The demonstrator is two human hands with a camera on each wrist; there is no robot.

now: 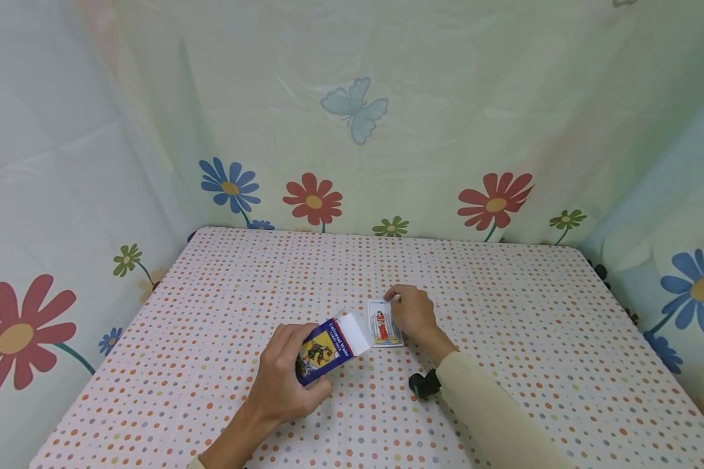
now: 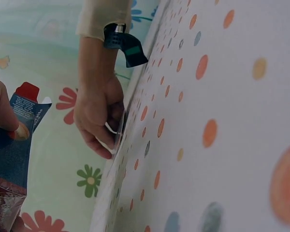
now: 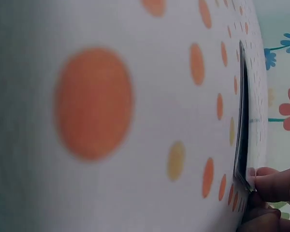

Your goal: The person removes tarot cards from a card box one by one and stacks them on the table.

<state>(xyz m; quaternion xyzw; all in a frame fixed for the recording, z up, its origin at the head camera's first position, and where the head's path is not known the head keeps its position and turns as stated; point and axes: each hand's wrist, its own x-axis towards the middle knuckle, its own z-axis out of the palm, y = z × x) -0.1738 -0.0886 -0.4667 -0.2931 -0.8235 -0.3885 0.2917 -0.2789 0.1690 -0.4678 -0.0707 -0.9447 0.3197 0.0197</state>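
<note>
A flat cloth (image 1: 240, 293) has round dots. On it lies a thin, white-edged tarot card (image 1: 381, 326), showing someone in red; the right hand (image 1: 415, 314) pinches its edge. Beside it, the left hand (image 1: 283, 372) grips a blue cardboard tarot box (image 1: 326, 350), its white flap (image 1: 355, 333) open.

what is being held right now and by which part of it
The left hand grips the card box by its sides, its open flap end uncovered. The right hand pinches the face-up card near its far right corner.
</note>
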